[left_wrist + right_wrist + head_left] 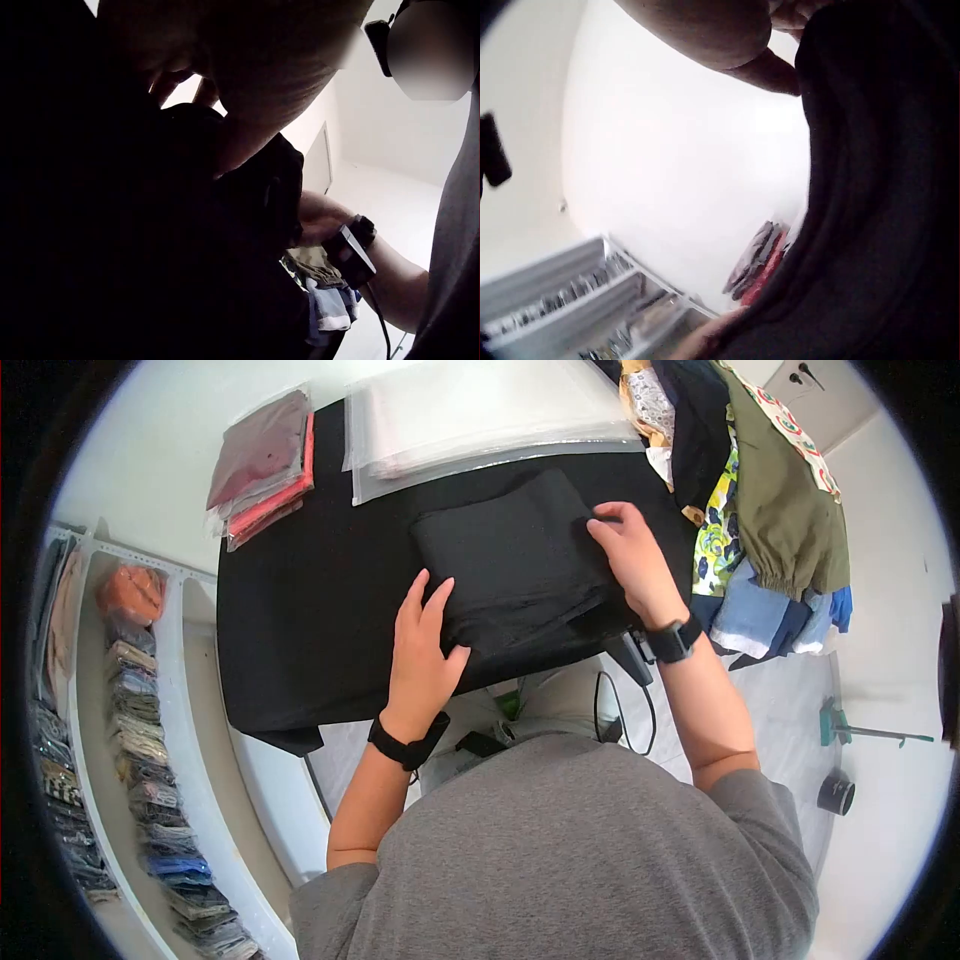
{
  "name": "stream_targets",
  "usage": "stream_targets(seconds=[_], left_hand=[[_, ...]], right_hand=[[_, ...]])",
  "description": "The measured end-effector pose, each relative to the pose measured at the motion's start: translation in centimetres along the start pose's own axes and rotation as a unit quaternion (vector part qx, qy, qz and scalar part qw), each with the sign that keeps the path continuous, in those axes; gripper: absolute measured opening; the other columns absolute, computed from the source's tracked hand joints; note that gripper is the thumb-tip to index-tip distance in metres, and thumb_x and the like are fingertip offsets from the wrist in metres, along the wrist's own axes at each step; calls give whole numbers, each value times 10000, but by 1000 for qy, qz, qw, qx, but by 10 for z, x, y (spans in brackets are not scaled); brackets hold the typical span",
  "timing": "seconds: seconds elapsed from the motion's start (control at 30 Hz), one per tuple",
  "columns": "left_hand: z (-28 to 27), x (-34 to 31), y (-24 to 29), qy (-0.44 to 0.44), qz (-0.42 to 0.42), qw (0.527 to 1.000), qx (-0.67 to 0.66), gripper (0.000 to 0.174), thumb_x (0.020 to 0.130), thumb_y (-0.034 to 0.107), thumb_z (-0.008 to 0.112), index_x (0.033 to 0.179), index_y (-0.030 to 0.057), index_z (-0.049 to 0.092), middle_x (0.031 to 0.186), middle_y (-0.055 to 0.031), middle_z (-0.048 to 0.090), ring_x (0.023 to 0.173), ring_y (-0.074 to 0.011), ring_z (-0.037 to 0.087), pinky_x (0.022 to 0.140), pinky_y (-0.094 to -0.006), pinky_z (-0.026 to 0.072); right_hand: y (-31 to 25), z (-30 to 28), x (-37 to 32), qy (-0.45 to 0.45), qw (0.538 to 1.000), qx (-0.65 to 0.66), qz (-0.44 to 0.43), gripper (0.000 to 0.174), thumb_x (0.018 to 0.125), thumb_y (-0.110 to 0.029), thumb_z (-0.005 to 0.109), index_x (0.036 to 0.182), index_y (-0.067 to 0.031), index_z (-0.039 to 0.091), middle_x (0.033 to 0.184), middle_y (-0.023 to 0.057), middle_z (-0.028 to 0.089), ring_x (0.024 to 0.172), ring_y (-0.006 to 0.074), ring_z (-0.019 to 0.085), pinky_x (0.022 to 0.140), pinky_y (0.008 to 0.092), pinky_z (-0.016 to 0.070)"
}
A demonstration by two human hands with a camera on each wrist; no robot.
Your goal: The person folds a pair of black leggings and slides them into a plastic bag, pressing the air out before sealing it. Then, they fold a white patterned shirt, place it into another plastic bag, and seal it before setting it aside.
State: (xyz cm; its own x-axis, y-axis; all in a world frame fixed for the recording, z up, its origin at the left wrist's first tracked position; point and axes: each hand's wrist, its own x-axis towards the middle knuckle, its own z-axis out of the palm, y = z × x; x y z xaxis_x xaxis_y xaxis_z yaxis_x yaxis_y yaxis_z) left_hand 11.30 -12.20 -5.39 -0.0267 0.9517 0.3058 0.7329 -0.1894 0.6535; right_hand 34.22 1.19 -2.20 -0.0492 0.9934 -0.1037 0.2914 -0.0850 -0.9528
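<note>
White walls (150, 470) enclosed the work area, with white shelving (190, 710) at the left stacked with folded, bagged items (150, 740) and an orange bundle (132, 593) near the top. Black cloth covered the table (300, 630). Folded black garment (500, 545) lay flat on it, directly before the person in the gray shirt (560, 840), its near edge showing several loose layers. Left hand (422, 645): fingers spread and relaxed along the garment's left near corner, touching it — grip slack. Right hand (635, 555): fingers lightly bent against the right edge, thumb tip meeting the fabric in the right wrist view; likewise relaxed, not clenched. Left wrist view mostly dark; detail of the cloth under the left palm could not be made out. A black band (408, 743) circled the left wrist, a dark watch (672, 640) the right. Beyond the garment lay clear plastic bags (500, 410); farther left, a small pile of bagged dark red and red clothing (262, 445). At the right hung mixed clothes — an olive piece (785, 490) over a yellow-and-blue floral one (718, 530).
</note>
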Motion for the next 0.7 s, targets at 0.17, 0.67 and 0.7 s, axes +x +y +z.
stream_targets(seconds=[0.17,0.67,0.7], left_hand=[[-4,-9,-5,10,32,999,-4,647,644,26,688,1258,105,500,1418,-166,316,1282,-356,335,1051,-426,293],[17,6,4,119,104,987,9,85,817,107,586,869,41,599,804,-93,600,811,-262,543,734,-386,406],[16,9,7,112,67,991,-2,83,826,112,583,863,38,595,790,-99,595,781,-269,541,716,-388,408]], right_hand=[[-14,0,-33,-121,874,-231,-411,307,743,-161,682,1029,-85,601,1172,120,571,1150,293,503,1004,423,347],[14,-9,-18,-219,834,-273,-427,176,762,-129,650,913,-42,637,1086,102,625,1032,268,578,917,385,424],[13,-9,-16,-222,834,-269,-427,235,764,-185,674,937,-37,616,1066,108,628,1015,281,583,897,382,427]])
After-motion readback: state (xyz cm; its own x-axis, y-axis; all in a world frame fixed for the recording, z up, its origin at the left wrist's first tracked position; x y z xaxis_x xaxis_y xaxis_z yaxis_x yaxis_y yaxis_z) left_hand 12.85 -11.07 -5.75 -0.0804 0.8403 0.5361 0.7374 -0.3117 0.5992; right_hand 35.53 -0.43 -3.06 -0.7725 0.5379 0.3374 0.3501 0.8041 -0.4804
